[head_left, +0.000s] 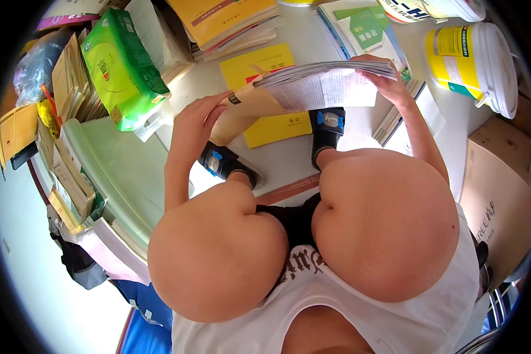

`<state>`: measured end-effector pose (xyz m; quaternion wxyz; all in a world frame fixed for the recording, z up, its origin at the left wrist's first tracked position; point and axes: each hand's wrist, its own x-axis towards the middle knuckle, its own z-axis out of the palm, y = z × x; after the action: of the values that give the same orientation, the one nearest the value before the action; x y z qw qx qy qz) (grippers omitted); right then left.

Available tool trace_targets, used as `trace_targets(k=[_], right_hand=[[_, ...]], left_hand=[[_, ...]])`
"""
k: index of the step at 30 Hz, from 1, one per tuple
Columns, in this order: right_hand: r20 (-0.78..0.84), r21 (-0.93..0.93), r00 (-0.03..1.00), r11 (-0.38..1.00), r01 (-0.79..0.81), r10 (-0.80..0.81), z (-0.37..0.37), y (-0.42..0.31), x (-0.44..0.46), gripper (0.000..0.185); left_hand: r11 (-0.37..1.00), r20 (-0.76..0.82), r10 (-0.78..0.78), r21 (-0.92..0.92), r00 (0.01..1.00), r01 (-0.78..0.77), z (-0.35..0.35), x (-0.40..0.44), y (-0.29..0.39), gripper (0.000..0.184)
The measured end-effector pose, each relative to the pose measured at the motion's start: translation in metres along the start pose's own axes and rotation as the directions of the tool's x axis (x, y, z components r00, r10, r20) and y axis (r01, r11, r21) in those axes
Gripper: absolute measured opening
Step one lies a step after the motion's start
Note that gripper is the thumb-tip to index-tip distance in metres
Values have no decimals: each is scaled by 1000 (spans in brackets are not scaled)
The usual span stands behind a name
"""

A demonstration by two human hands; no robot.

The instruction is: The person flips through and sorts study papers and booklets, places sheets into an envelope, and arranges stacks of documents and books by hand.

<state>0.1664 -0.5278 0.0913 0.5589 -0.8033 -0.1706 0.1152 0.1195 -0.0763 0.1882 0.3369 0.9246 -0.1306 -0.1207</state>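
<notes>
Both hands are on the papers (333, 91), a printed sheaf with a brown cover (262, 103), held up above the floor (419, 50), in front of the knees! The left hand (196, 127) has its fingers bent in at the brown end; the exact hold is partly hidden. Over on the other end, the right hand (389, 81) is closed around the edge of the sheaf, pinching the sheets, which bow gently between the two.

Underneath, a yellow booklet (280, 131) peeks out between the sandals (224, 164), and another, the far booklet (271, 57), lies just beyond the sheaf. Look left: a green pack (123, 68) sits near that hand. Out right, a white-and-yellow bucket (492, 71), and nearer the person, a carton (495, 183).
</notes>
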Motion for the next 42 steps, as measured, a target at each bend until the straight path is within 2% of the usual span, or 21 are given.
trace_targets(k=[8, 10, 14, 16, 19, 21, 23, 25, 26, 27, 29, 30, 31, 33, 34, 35, 36, 38, 42], right_hand=[[75, 94, 997, 995, -19, 12, -6, -23, 4, 33], [107, 217, 994, 976, 1, -25, -9, -33, 6, 33], [61, 205, 998, 979, -20, 7, -8, -31, 3, 33], [39, 140, 999, 990, -33, 28, -8, -26, 0, 28], [33, 95, 994, 989, -111, 108, -5, -9, -7, 27], [9, 89, 999, 995, -54, 54, -1, 9, -8, 27], [-12, 84, 1000, 996, -2, 3, 0, 16, -8, 26], [15, 74, 995, 992, -104, 103, -4, 17, -7, 27], [25, 74, 990, 987, -139, 138, -6, 19, -6, 28], [35, 74, 984, 982, -175, 173, -8, 21, -5, 29], [23, 52, 978, 976, -210, 209, -9, 26, -3, 30], [22, 49, 978, 977, -207, 206, -9, 28, -3, 30], [5, 91, 980, 975, -201, 201, -9, 31, -3, 30], [-10, 133, 980, 972, -195, 198, -7, 33, -2, 30], [-3, 125, 978, 970, -208, 210, -7, 33, -1, 29], [2, 115, 975, 969, -220, 221, -8, 32, 1, 29], [3, 112, 975, 969, -222, 223, -7, 33, 0, 29], [17, 259, 947, 913, -315, 321, -2, 32, 2, 31], [3, 298, 954, 911, -285, 298, 10, 21, 10, 32]], left_hand=[[995, -19, 76, 66, 997, -75, -6, 6, 15, 30], [995, -19, 83, 65, 996, -81, -9, 8, 17, 31], [994, -10, 107, 33, 994, -106, -20, 14, 24, 38], [994, 7, 101, 38, 995, -101, -26, 11, 26, 42], [998, -52, 10, 68, 999, -6, -38, -6, 15, 51], [972, -51, -139, 185, 989, 146, -44, -26, -7, 57], [969, -51, -168, 175, 984, 175, -45, -41, -23, 51], [949, -69, -250, 182, 966, 258, -44, -54, -36, 46], [945, -44, -322, 50, 946, 323, -42, -60, -45, 40], [944, -48, -324, 48, 945, 326, -37, -67, -57, 40], [899, -103, -389, -261, 916, 353, -23, -86, -91, 35], [782, -117, -480, -507, 869, 363, -7, -103, -127, 38], [782, -120, -480, -508, 869, 361, 7, -108, -137, 38], [477, -181, -554, -869, 813, 132, 30, -116, -151, 46], [483, -151, -548, -860, 823, 163, 39, -119, -161, 55], [481, -153, -545, -862, 825, 158, 45, -118, -173, 55], [423, -139, -510, -900, 849, 107, 48, -112, -172, 57], [349, -113, -454, -935, 884, 60, 51, -101, -170, 64], [354, -107, -526, -930, 844, 102, 49, -84, -164, 63]])
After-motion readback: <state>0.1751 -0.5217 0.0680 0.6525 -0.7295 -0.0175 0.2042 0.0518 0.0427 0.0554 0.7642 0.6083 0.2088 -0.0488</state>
